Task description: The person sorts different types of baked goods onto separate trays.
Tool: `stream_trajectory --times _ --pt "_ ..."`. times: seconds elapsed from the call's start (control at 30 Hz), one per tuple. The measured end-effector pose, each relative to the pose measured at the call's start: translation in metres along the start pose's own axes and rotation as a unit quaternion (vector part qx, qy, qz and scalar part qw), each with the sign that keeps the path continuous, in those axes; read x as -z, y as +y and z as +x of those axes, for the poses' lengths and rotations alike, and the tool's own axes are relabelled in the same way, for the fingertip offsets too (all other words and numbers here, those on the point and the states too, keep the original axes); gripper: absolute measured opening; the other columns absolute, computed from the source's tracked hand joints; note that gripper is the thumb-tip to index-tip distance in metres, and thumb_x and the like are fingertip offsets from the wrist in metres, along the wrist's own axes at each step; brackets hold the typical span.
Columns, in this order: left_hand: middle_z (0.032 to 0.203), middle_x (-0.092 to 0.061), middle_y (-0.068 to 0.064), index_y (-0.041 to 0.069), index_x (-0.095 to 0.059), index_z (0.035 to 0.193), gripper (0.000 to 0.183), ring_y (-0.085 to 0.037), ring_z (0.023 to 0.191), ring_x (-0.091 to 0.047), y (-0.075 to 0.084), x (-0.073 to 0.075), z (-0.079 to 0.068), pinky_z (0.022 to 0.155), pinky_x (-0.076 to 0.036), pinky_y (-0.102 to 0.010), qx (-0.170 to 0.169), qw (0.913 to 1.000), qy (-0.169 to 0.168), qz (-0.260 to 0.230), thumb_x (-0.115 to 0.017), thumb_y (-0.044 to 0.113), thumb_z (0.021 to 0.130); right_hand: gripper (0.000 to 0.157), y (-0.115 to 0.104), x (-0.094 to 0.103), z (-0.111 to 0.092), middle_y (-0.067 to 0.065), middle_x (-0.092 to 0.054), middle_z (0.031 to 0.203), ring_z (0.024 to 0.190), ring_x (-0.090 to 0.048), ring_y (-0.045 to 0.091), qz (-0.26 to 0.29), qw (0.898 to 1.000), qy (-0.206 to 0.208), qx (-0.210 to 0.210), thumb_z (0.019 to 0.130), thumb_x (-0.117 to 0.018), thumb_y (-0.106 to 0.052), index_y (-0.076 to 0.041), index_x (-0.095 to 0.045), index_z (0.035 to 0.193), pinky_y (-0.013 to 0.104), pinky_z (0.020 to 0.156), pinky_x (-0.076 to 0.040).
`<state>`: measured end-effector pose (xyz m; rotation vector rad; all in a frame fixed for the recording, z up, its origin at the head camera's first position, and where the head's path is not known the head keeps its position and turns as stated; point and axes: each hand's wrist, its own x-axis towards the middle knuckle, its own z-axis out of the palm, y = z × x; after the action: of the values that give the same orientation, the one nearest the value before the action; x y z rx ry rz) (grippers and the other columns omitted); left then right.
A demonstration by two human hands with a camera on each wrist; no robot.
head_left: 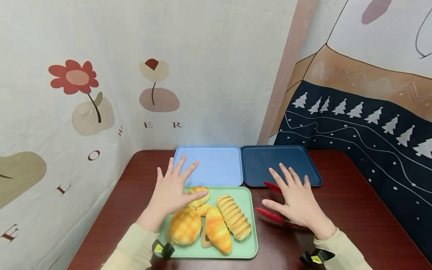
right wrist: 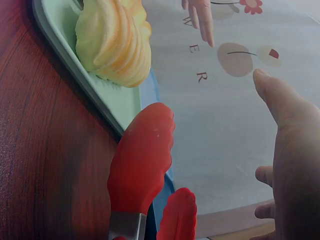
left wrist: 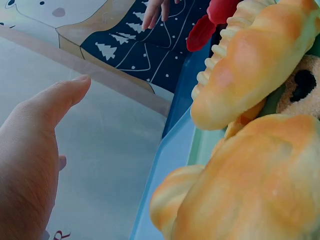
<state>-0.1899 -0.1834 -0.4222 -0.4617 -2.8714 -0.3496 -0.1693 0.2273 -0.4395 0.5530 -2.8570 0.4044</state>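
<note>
My left hand (head_left: 170, 195) hovers with spread fingers over the left part of a green tray (head_left: 245, 248), holding nothing. On that tray lie a round crosshatched bread (head_left: 185, 227), a smooth long bread (head_left: 218, 232), a ridged long bread (head_left: 234, 217) and a smaller bun (head_left: 203, 194) partly behind my thumb. Between two breads shows a tan, fuzzy piece (left wrist: 300, 95) with a dark spot, mostly covered. My right hand (head_left: 298, 200), fingers also spread, is above red-tipped tongs (head_left: 271, 215) lying right of the tray. The hand hides part of the tongs; their metal shows in the right wrist view.
Behind the green tray are a light blue tray (head_left: 216, 165) and, to its right, a dark blue tray (head_left: 260, 161). All stand on a dark red-brown wooden table (head_left: 118, 225). A printed cloth (head_left: 216, 75) hangs behind the table's far edge.
</note>
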Motion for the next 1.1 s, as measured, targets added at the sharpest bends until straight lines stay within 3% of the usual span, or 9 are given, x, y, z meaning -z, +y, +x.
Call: stream_trajectory --times 0.77,1.1 --pt "0.176 -0.016 -0.010 0.041 -0.029 0.168 0.098 -0.051 0.156 -0.014 -0.017 0.000 -0.018 0.112 -0.012 -0.082 0.042 0.9982 -0.010 -0.041 -0.055 0.088 0.086 0.100 0.015 -0.002 -0.015 0.019 -0.022 0.172 0.147 -0.030 0.052 0.061 0.997 -0.017 -0.032 0.093 -0.065 -0.071 -0.023 -0.025 0.171 0.085 0.105 -0.018" --pt "0.175 -0.020 -0.014 0.041 -0.028 0.169 0.097 -0.046 0.157 -0.020 -0.024 -0.001 -0.027 0.112 -0.020 -0.080 0.071 0.9955 -0.014 -0.062 -0.054 0.087 0.088 0.096 0.021 -0.004 -0.023 0.020 -0.024 0.171 0.146 -0.033 0.051 0.092 0.995 -0.019 -0.039 0.096 -0.070 -0.058 -0.020 -0.024 0.171 0.081 0.104 -0.023"
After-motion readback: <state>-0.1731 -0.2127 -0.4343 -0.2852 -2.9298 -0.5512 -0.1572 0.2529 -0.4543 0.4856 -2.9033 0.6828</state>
